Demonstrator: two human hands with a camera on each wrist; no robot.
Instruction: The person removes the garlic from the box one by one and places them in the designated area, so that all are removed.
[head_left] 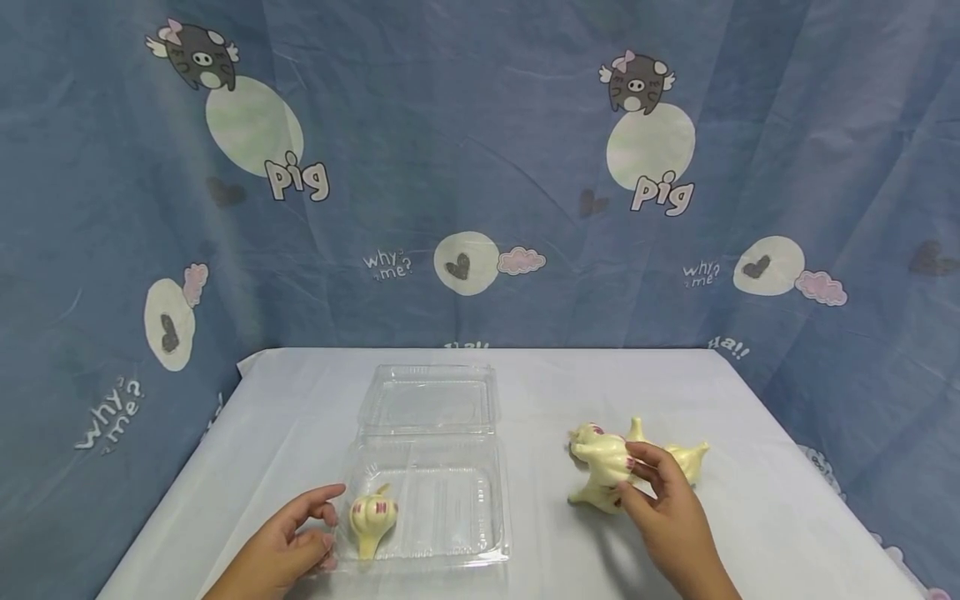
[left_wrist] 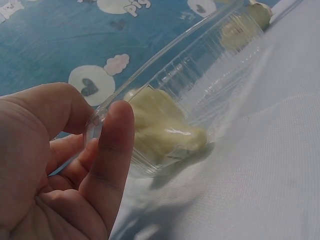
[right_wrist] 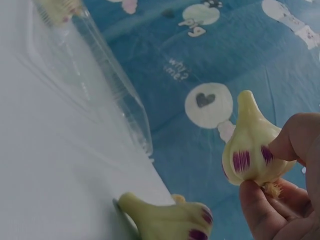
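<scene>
My right hand (head_left: pixel 671 521) pinches a pale yellow garlic bulb (right_wrist: pixel 247 145) with purple marks, thumb on one side and fingers on the other. In the right wrist view its stem points up and its root tuft faces the fingers. Several other garlic bulbs (head_left: pixel 686 458) lie beneath and behind that hand, partly covered by it. At the left, my left hand (head_left: pixel 277 542) holds the near-left rim of a clear plastic container (head_left: pixel 504 533) between thumb and fingers. Inside the container, close to that hand, lies one garlic bulb (head_left: pixel 371 517), stem toward me.
The container's hinged lid (head_left: pixel 431 404) lies folded back behind the base. All of this rests on a white-covered table (head_left: pixel 540 392). A blue printed cloth (head_left: pixel 525 150) hangs behind and along both sides of the table.
</scene>
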